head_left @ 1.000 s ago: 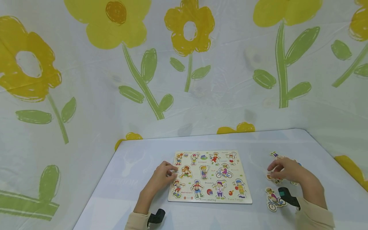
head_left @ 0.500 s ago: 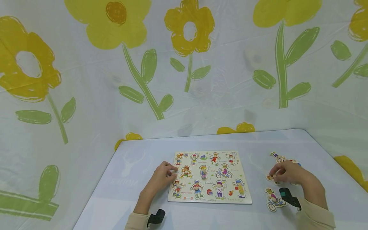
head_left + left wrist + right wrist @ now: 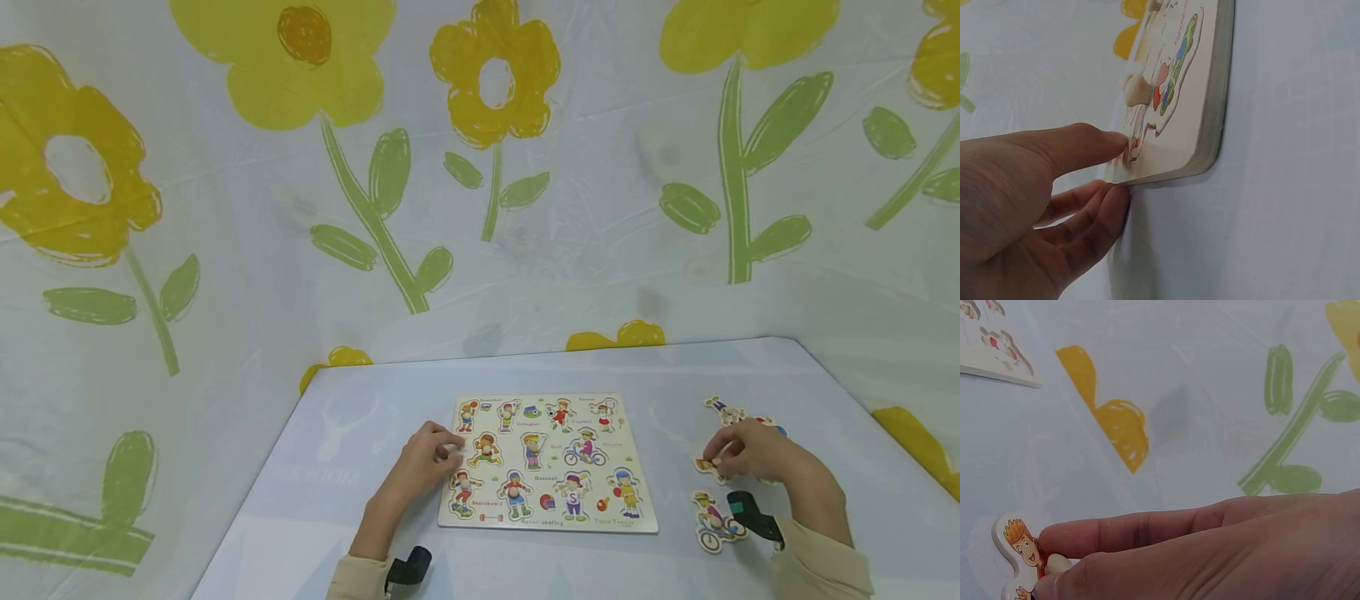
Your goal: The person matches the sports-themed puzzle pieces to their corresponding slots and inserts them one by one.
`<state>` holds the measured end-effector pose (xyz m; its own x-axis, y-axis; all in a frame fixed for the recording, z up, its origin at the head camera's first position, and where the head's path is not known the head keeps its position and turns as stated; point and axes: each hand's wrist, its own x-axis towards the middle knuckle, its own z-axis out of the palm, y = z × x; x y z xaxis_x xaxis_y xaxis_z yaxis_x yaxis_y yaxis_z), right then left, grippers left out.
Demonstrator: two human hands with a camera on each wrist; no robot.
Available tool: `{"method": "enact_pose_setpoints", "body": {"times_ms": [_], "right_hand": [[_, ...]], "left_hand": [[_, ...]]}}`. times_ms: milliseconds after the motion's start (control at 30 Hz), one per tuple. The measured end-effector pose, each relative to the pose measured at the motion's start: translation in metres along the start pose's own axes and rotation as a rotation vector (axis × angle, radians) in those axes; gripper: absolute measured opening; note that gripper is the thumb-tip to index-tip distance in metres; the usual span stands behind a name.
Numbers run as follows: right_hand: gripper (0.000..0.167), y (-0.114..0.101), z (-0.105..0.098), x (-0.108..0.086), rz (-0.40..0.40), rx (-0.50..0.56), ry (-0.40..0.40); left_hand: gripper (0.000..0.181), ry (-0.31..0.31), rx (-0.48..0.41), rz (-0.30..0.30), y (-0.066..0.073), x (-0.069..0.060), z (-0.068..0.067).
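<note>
A flat puzzle board [image 3: 551,500] with cartoon sports figures lies on the table. At its left edge the left hand [image 3: 429,457] pinches the rim; in the left wrist view the thumb of this hand [image 3: 1029,206] is over the board's [image 3: 1179,147] face and the fingers are at its edge. To the right of the board, the right hand [image 3: 761,454] is over several loose pieces. In the right wrist view, thumb and forefinger of that hand [image 3: 1210,550] pinch the knob [image 3: 1059,564] of an orange-haired figure piece [image 3: 1019,540].
A bicycle piece [image 3: 708,523] lies in front of the right hand, and another piece [image 3: 722,407] behind it. Behind the white table [image 3: 405,379] hangs a sheet [image 3: 570,275] printed with yellow flowers.
The right hand has lowered slightly and closed finger and thumb on a piece, which has shifted a little under the fingers. The left hand has stayed at the board's edge.
</note>
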<state>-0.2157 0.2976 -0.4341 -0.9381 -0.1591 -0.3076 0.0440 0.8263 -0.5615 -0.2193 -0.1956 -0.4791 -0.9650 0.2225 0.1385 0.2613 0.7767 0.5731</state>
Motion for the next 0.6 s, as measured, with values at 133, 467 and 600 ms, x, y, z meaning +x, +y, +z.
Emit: {"method": "enact_pose_setpoints", "body": {"times_ms": [133, 467, 600], "right_hand": [[0.018, 0.0013, 0.0002, 0.0011, -0.002, -0.003, -0.001], [0.018, -0.0012, -0.0009, 0.0011, -0.014, -0.013, 0.009], [0.018, -0.0034, -0.0007, 0.0027, -0.024, -0.028, 0.032]], "left_hand": [[0.025, 0.0, -0.004, -0.001, 0.0003, -0.0003, -0.0004], [0.025, -0.003, -0.018, -0.004, 0.0007, -0.0013, -0.0008], [0.024, -0.003, -0.02, -0.004, 0.0013, -0.0012, -0.001]]}}
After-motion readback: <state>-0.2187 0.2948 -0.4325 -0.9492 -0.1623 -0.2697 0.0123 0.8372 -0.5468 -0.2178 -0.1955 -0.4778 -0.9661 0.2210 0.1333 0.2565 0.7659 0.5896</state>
